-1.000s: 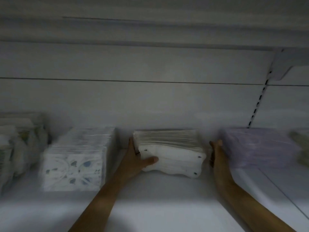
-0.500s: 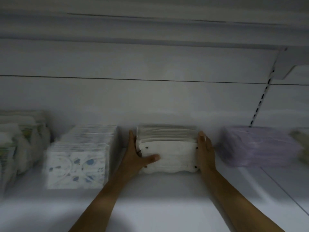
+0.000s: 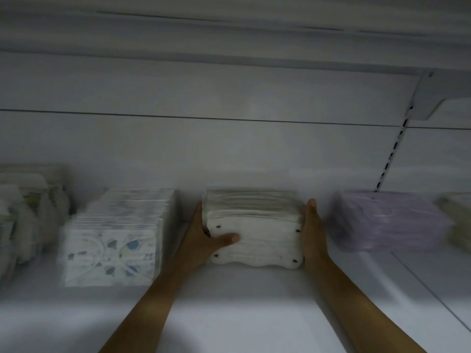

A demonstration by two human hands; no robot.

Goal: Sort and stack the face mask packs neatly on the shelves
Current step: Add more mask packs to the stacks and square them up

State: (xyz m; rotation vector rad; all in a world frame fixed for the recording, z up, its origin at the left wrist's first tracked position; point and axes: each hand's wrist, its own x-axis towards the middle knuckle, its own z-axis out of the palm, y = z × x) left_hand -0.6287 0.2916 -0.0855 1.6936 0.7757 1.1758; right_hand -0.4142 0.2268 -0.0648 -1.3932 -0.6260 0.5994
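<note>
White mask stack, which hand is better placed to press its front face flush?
Left, probably. The left hand grips the white stack with its thumb already lying across the front face, while the right hand lies flat along the right side only.

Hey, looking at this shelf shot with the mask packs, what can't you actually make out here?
All in the head view:
- Print on the patterned stack: motion blur smears it.
- Packs at the far left: cut by the frame edge and blurred.
- Pack at the far right: cut by the edge.
- Purple stack: blurred, pack count unreadable.
- Fingers of the left hand and right hand: hidden beside the white stack.
</note>
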